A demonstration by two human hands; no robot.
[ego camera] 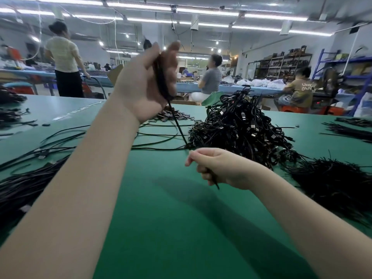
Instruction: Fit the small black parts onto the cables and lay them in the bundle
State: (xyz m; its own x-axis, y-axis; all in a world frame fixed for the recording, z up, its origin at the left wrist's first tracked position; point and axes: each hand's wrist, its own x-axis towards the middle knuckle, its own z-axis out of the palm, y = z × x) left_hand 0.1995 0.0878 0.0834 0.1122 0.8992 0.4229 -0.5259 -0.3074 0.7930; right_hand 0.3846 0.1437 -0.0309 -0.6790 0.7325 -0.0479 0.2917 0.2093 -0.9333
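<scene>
My left hand (141, 81) is raised above the green table (161, 208) and grips a black cable (178, 125) that runs taut down to my right hand (219, 166). My right hand holds the cable's lower part in curled fingers, and a short black end pokes out under the fist. A big tangled heap of black cables (241, 129) with metal plugs lies just beyond my right hand. Small flat black parts (173, 117) lie in a pile behind my left wrist. Straight cables (26, 186) lie bundled at the left edge.
A spread of thin black ties (332, 184) lies at the right, with more strands (350, 129) farther back. Loose cables (60, 143) cross the left of the table. Other people stand and sit at benches beyond the far edge.
</scene>
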